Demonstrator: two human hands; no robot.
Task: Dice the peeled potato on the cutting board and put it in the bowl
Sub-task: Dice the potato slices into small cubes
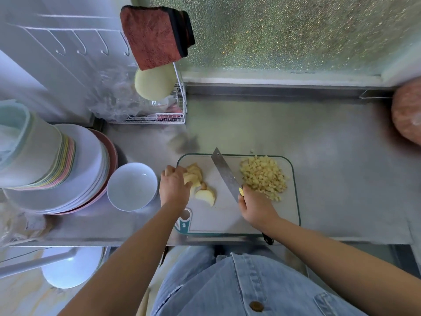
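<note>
— So, where's the potato now?
— Split across the cutting board (227,216): a diced pile (264,176) on its right half, undiced slices (197,179) at its left end. The bowl (132,187) sits just off that end with nothing in it.
— And the hands?
— The left grip (174,187) curls over the slices, pinning them. The right grip (255,206) is wrapped round the knife (225,174), whose blade slants across the board's middle, tip toward the far edge. The slices lie left of the blade, so I'd guess it swings leftward next.
</note>
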